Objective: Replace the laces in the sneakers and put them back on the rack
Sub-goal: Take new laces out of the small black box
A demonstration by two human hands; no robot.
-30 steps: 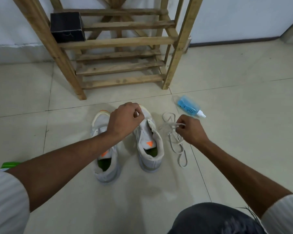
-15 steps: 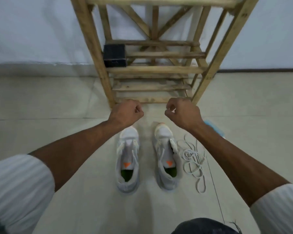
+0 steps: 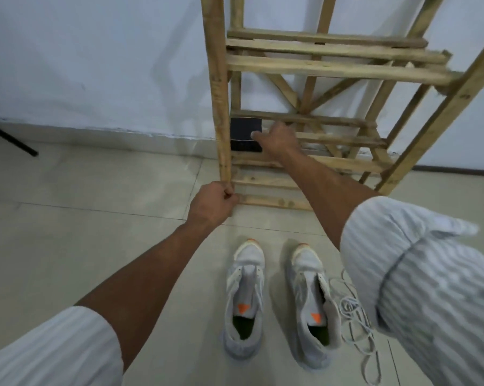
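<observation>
Two white sneakers without laces stand side by side on the tiled floor, the left sneaker and the right sneaker, toes toward the wooden rack. A loose pile of white laces lies just right of the right sneaker. My left hand is curled into a fist at the foot of the rack's left front post, with nothing visible in it. My right hand reaches onto a lower shelf, fingers stretched out and touching a black box.
The rack stands against a white wall, its slatted shelves bare apart from the black box. A black leg of some stand slants across the floor at the far left. My right sleeve hides the floor to the right of the laces.
My view has tilted up toward the rack. My right hand left the laces and stretched forward to the black box on the shelf. My left hand stayed curled and moved to the rack's post.
</observation>
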